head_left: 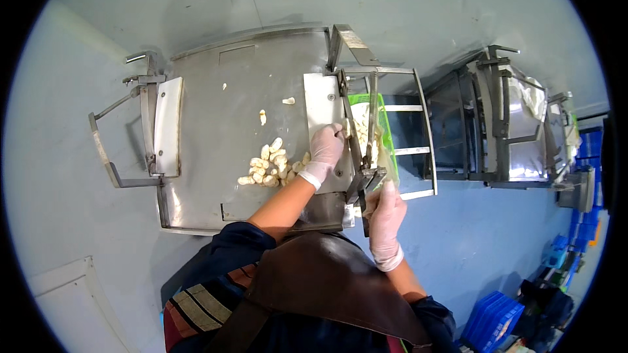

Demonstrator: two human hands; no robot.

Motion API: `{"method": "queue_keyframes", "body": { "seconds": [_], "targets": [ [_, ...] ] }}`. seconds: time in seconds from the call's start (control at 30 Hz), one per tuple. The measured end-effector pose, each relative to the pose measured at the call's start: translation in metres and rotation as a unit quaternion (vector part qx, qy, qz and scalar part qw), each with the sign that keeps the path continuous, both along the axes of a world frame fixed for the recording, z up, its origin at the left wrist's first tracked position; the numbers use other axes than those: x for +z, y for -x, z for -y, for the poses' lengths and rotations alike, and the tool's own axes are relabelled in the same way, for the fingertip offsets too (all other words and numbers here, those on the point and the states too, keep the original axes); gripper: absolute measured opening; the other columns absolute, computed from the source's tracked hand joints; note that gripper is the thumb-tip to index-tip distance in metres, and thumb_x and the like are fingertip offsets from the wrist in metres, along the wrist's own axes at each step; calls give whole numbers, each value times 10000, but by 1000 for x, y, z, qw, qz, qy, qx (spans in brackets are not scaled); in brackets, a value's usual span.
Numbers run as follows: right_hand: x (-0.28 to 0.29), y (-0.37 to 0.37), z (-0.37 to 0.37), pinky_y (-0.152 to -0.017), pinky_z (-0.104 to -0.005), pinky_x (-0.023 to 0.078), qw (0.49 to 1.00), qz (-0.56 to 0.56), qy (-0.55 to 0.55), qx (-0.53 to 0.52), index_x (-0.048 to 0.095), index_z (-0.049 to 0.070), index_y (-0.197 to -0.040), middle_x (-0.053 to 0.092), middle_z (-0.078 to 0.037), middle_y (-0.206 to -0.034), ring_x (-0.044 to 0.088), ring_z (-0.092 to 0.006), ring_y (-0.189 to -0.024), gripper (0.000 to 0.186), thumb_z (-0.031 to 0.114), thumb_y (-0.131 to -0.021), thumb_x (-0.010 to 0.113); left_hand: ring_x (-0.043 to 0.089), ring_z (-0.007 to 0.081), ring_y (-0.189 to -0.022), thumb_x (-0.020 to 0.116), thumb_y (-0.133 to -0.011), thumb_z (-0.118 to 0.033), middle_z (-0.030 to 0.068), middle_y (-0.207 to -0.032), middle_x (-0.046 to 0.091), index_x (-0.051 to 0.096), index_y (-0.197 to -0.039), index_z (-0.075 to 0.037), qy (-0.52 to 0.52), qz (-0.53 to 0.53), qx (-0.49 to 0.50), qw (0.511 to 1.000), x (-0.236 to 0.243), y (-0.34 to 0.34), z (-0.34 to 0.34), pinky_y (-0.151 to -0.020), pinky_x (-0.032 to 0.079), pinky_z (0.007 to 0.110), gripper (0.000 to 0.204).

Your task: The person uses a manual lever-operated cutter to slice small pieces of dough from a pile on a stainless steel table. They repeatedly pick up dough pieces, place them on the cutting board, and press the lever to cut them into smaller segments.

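My left hand (327, 147), in a pale thin glove, rests over a white cutting board (319, 101) at the right side of a metal worktable (216, 117). Its fingers are pinched by the bar of a lever cutter (354, 150), and a bit of something pale shows at the fingertips. Lower right, my gloved right hand (386, 219) is closed around the cutter's handle (366, 221). Left of my left wrist lies a heap of pale, stubby pieces (268, 163), with a few small scraps (263, 117) farther off. Beyond the bar, a green basket (387, 137) holds more pale pieces.
A metal frame with rungs (412, 150) supports the basket. On the table's left side stands a second lever cutter (149, 124) with its own white board (169, 127). Another metal workstation (523, 117) is at the right; blue crates (494, 320) stand on the blue floor (458, 235).
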State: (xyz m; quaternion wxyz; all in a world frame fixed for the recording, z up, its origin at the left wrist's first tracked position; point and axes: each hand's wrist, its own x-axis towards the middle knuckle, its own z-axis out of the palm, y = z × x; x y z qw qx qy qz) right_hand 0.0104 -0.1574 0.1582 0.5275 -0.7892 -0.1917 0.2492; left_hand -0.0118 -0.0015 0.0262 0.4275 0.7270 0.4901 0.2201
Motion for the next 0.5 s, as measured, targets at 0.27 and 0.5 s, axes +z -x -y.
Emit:
{"method": "queue_keyframes", "body": {
  "seconds": [0.27, 0.5],
  "targets": [
    [-20, 2, 6, -391, -232, 335, 995, -90, -36, -23, 491, 28, -602, 441, -24, -472, 419, -88, -399, 457, 395, -867, 427, 587, 305, -682, 562, -760, -136, 172, -723, 599, 630, -818, -58, -27, 6, 9, 1000, -15, -2, -3, -649, 463, 340, 118],
    [-70, 13, 33, -378, -234, 337, 995, -72, -74, -12, 467, 27, -569, 460, -29, -478, 424, -89, -384, 449, 352, -874, 408, 590, 306, -725, 529, -765, -145, 171, -764, 603, 629, -804, -80, 25, 23, 8, 999, -7, -10, -1, -654, 456, 375, 126]
  ]
}}
